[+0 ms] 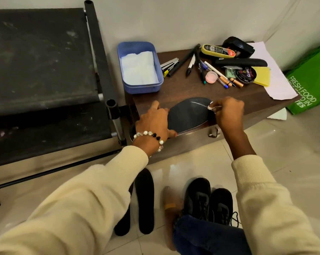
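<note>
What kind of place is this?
Probably a room at home, used for shoe care: an insole and a shoe polish tin lie on a small wooden table, and black shoes stand on the tiled floor.

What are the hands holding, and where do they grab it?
The left hand grips the black insole at its left end in the picture. The right hand pinches a small white stick near its tip.
</note>
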